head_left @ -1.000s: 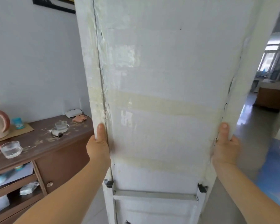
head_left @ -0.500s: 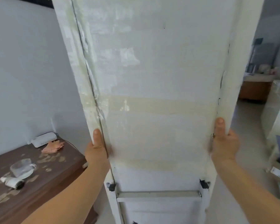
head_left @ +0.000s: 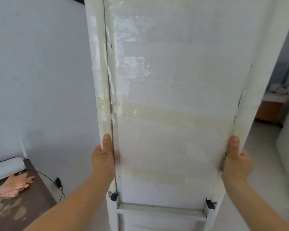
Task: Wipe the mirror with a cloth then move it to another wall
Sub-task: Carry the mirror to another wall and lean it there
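Swinging rightward, the view has lost most of the brown cabinet (head_left: 15,207). Both the left hand (head_left: 103,157) and right hand (head_left: 236,160) grip the mirror's (head_left: 173,97) side edges, back toward the person, upright. Carrying appears underway; next needs a steady walk to the other wall.

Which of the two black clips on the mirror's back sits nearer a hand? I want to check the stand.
The left black clip, just below the left hand; the right clip sits farther below the right hand.

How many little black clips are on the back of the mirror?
2. One black clip sits at the lower left of the mirror back, one at the lower right. More may be hidden beyond view.
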Available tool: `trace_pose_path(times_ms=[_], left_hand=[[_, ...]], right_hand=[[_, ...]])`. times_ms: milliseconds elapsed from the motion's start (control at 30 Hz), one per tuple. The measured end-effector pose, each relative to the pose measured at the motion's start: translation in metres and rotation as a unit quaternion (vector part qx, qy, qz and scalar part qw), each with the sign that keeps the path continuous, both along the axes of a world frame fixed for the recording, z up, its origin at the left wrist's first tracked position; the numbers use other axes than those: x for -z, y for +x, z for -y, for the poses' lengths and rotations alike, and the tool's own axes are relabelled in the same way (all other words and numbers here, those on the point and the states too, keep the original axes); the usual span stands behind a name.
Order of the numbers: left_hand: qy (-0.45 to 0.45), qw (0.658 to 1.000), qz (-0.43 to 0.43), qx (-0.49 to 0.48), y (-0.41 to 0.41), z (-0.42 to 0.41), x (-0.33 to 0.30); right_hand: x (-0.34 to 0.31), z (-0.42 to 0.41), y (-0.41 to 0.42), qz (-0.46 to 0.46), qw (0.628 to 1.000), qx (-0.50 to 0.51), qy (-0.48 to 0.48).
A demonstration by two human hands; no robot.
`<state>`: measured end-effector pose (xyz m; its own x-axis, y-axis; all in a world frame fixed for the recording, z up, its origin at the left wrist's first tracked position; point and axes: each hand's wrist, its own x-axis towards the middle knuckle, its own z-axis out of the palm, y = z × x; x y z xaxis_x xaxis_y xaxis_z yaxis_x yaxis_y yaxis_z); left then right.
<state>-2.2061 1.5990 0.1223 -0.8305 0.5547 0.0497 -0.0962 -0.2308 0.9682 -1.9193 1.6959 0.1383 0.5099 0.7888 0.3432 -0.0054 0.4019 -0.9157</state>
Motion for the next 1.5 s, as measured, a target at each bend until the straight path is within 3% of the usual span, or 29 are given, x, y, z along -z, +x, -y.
trace_pose_path(times_ms=[267,433,633,1133,1500], left_hand=[[-0.024,0.999,0.002,-0.038,-0.096,-0.122,0.009],[-0.003,1.0,0.004,-0.004,-0.157,-0.203,0.008],[-0.006,0.999,0.014,0.047,-0.228,-0.311,0.011],[0.002,0.997,0.002,0.072,-0.317,-0.53,0.016],[-0.003,0.987,0.022,0.16,-0.357,-0.645,0.02]], right_hand=[[-0.001,-0.128,-0.097,-0.001,1.0,-0.025,-0.01],[0.006,-0.198,-0.156,0.012,1.0,0.005,-0.011],[0.01,-0.269,-0.216,-0.034,0.999,0.028,-0.011],[0.021,-0.472,-0.297,-0.065,0.998,0.025,-0.005],[0.023,-0.552,-0.334,-0.098,0.992,0.077,-0.005]])
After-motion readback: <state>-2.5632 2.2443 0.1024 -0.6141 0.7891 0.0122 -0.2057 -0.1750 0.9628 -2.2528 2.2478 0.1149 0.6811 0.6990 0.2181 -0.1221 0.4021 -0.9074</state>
